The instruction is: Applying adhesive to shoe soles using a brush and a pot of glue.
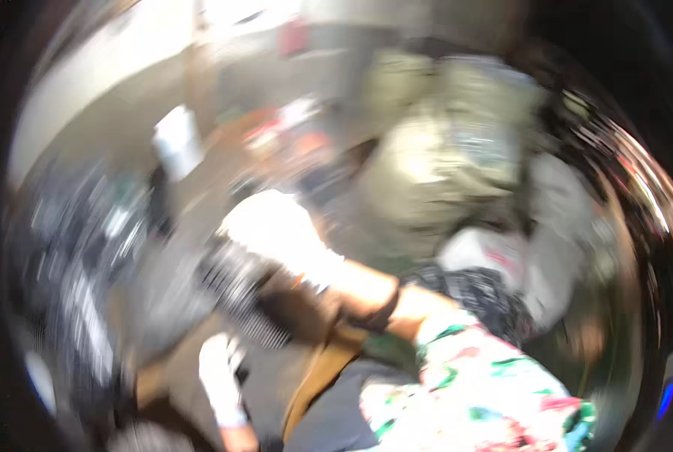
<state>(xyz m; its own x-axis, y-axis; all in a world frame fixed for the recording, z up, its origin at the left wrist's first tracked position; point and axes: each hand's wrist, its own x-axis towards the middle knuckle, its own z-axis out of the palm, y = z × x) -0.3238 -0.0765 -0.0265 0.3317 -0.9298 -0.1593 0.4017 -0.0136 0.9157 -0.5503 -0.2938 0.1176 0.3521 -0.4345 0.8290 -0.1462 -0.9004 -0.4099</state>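
My right hand, in a white glove, reaches across the middle with its forearm coming from the lower right. Glare and motion blur smear its fingers. A dark grey ribbed piece lies right against the underside of this hand; whether the fingers grip it I cannot tell. Lower and to the left is my left hand, also white-gloved. Its fingers look slightly apart, and nothing shows in them. Between the hands and my body runs a brown edge, possibly of a box or board.
Large pale full sacks stand at the far right, with a black plastic bag and a white bag nearer. Dark shiny bags pile up on the left. A white container and blurred red items sit farther back.
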